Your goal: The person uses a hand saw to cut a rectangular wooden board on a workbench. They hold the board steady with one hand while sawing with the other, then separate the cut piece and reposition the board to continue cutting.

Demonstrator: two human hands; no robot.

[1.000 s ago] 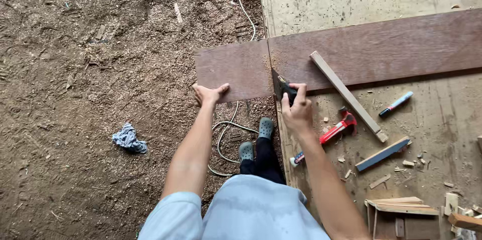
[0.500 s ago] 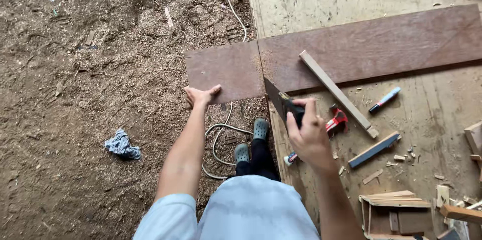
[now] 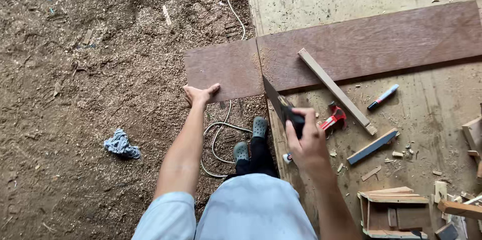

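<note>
A long brown board [image 3: 361, 44] lies across a plywood work surface [image 3: 442, 119], its left end overhanging the sawdust floor. My left hand [image 3: 199, 93] grips the near edge of the overhanging end. My right hand [image 3: 307, 142] holds a hand saw [image 3: 278, 104] by its dark handle, the blade slanting up to the board's near edge at the cut line. A pale wooden strip [image 3: 335, 89] rests diagonally on the board.
On the plywood lie a red-handled tool [image 3: 335, 118], a marker [image 3: 382, 97], a flat grey bar [image 3: 372, 146] and wood offcuts [image 3: 396, 210]. A white cable [image 3: 218, 139] loops by my feet [image 3: 250, 139]. A blue rag [image 3: 120, 144] sits on the sawdust floor [image 3: 90, 69].
My right hand has drawn the saw back toward me, lower in view. My left hand stays on the board's overhanging end.
</note>
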